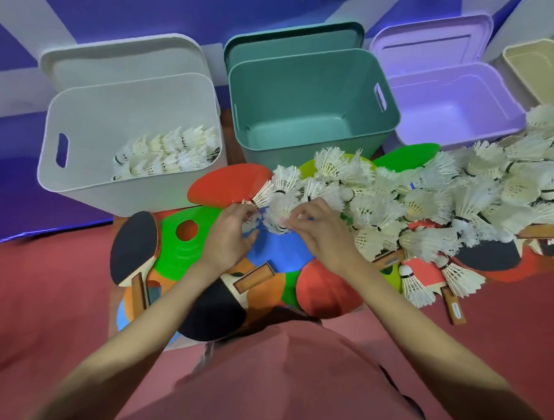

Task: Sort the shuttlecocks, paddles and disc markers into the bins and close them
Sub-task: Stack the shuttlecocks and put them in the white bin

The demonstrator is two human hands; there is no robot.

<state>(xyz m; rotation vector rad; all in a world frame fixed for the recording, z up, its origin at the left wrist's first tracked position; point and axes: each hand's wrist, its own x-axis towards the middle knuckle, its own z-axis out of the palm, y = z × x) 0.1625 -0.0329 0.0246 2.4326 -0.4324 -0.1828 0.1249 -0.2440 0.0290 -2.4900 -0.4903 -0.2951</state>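
Three bins are standing open along the far edge of the red floor mat (43, 295), each with its lid propped up behind it: a white bin (80, 182) at the left, already holding rows of nested shuttlecocks (167, 154), a green bin (309, 93) in the middle and a lilac bin (458, 103) at the right, both with nothing visible inside.

The person is kneeling at the near edge and working at the left end of a long heap of loose shuttlecocks (428, 197), which is trailing off toward the far right corner over disc markers (182, 237) and paddles (134, 245). The left hand (233, 236) is curling its fingers round a small bunch of shuttlecocks (269, 203); the right hand (319, 230) is pinching the feathers of the same bunch, seemingly fitting one into another.

Shuttlecocks like these are likely weighing next to nothing, and their feather skirts are looking frayed and easy to crush or snag on neighbours. The firm cork noses with the dark bands are probably the safer places to be taking hold, with a light pinch rather than a squeeze. Nesting them nose into skirt should be making a stiffer stack for carrying to the white bin just beyond the left hand. The discs look thin and flexible, best lifted at the rim; the paddles are rigid, with wooden handles offering an obvious grasp.
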